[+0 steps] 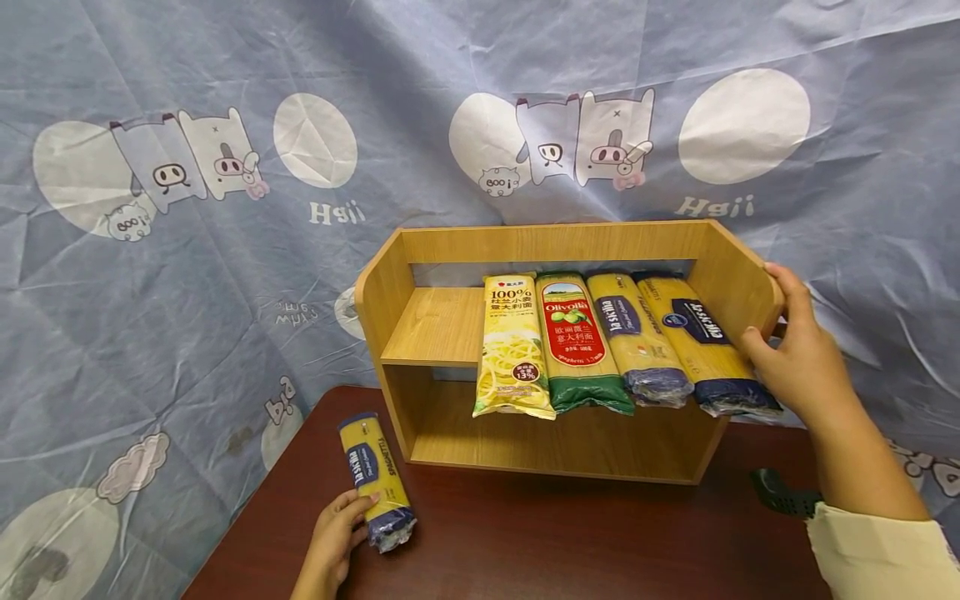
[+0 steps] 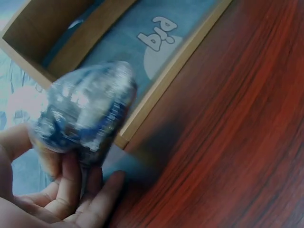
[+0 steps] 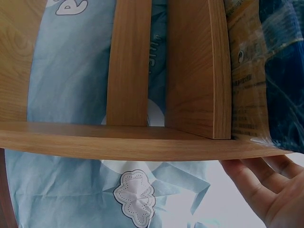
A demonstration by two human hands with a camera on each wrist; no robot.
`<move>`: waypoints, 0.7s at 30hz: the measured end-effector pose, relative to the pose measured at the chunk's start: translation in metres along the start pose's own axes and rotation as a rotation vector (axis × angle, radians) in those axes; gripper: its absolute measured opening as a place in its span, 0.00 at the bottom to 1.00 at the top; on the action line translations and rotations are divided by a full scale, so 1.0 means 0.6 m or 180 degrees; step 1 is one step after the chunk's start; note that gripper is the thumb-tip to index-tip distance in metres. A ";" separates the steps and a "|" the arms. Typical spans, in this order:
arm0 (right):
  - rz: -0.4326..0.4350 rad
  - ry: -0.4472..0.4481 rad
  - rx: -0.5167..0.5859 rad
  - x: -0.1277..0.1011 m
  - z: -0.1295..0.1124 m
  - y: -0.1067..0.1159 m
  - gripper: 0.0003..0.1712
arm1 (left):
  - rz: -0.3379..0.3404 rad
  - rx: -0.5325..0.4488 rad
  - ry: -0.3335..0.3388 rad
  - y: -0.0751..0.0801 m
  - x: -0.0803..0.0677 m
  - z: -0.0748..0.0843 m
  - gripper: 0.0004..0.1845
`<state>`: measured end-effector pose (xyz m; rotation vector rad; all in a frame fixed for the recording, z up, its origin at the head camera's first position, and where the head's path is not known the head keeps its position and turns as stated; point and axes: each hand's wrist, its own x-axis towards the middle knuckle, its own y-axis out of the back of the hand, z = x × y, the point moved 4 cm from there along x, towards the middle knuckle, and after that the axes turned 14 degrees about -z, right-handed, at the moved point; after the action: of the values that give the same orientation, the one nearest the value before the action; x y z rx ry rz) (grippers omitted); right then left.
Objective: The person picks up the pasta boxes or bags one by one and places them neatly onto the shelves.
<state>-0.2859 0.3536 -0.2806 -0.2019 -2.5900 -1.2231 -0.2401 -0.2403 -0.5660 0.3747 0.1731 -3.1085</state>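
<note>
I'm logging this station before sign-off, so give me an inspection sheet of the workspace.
Surface: dark red wooden table, bare in front.
Job's things: spaghetti pack lying on the table; wooden shelf carrying four pasta packs side by side.
Clutter: small black object near the right sleeve.
Hands: left hand grips the spaghetti pack's near end; right hand rests on the shelf's right side panel.
Cables: nothing seen.
Surroundings: blue cartoon-print cloth behind.

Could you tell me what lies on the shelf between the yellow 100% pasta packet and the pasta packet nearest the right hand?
In the head view, two packets lie between the yellow packet and the rightmost packet: the red-and-green Olivolia packet, then a blue-labelled spaghetti packet.
</note>
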 end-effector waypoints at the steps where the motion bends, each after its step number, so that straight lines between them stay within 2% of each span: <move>1: -0.0002 0.0003 0.0004 0.000 -0.001 0.000 0.48 | -0.0024 -0.0127 -0.0050 -0.001 0.000 0.000 0.24; 6: 0.0009 0.0005 -0.0010 -0.002 -0.001 0.001 0.48 | -0.0188 -0.0680 -0.0228 -0.005 0.000 -0.002 0.06; 8: 0.0014 0.0006 -0.0012 -0.001 -0.001 0.001 0.48 | -0.0263 -0.0839 -0.0289 -0.005 0.000 -0.002 0.03; 12: -0.0005 0.0009 -0.0002 0.001 0.000 0.000 0.48 | -0.0437 -0.1082 -0.0396 -0.002 -0.002 0.001 0.05; 15: -0.0021 0.0001 0.0009 0.000 -0.001 0.000 0.48 | -0.0516 -0.1200 -0.0397 -0.001 -0.002 0.000 0.05; 21: -0.0013 -0.0028 0.0003 -0.001 0.000 0.000 0.48 | -0.0495 -0.1266 -0.0382 0.001 0.001 -0.006 0.04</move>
<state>-0.2854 0.3536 -0.2804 -0.2024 -2.5999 -1.2250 -0.2397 -0.2405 -0.5700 0.1707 0.8371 -3.1202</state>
